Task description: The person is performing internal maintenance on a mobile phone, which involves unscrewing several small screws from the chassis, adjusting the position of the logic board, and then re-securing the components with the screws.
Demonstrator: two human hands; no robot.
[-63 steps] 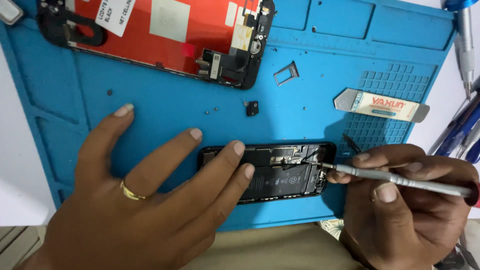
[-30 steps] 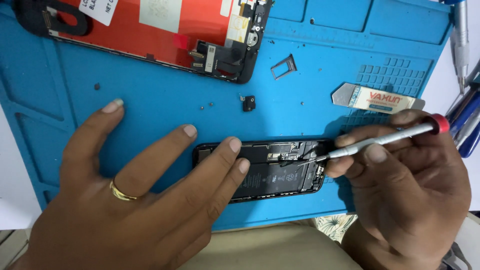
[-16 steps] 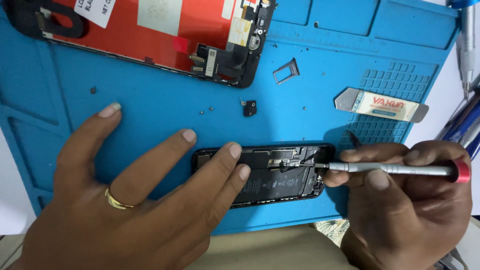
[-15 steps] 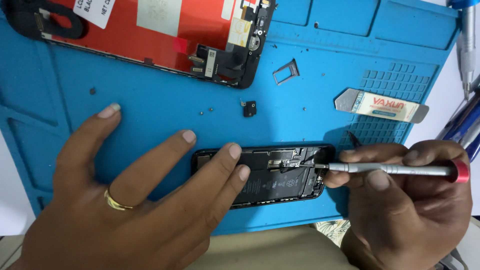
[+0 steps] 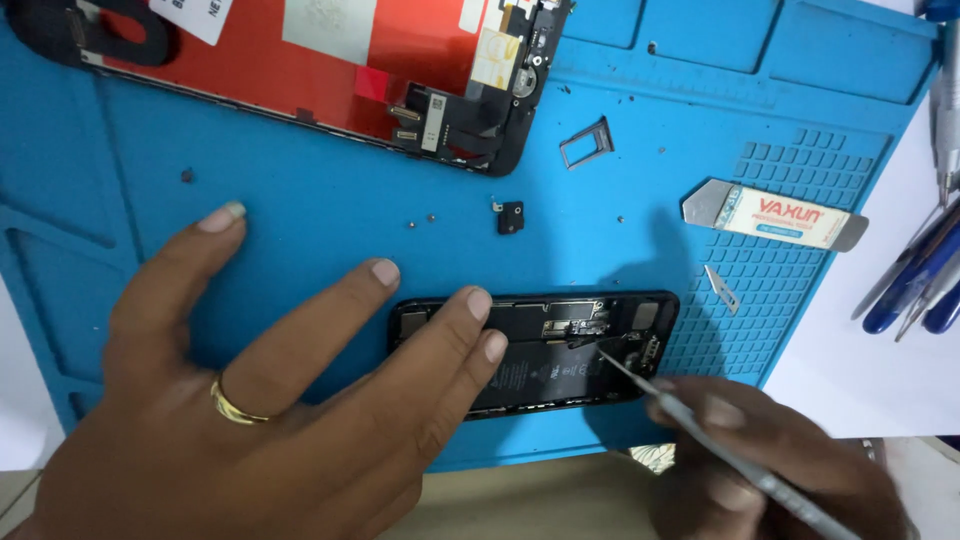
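An opened black phone body lies on a blue repair mat, its battery and circuit parts showing. My left hand, with a gold ring, rests flat on the mat; two fingertips press on the phone's left half. My right hand, low at the right, grips a thin grey screwdriver whose tip touches the parts in the phone's right half. The tool's rear end runs out of view.
A detached red-backed screen panel lies at the mat's top. A small metal tray frame, a black bracket, tiny screws, a flat metal pry tool and a small blade lie on the mat. Blue-handled tools sit right.
My right hand has dropped toward the lower right and tilted the screwdriver from level to steeply slanted, its tip still in the phone. My left hand stays pressed on the phone.
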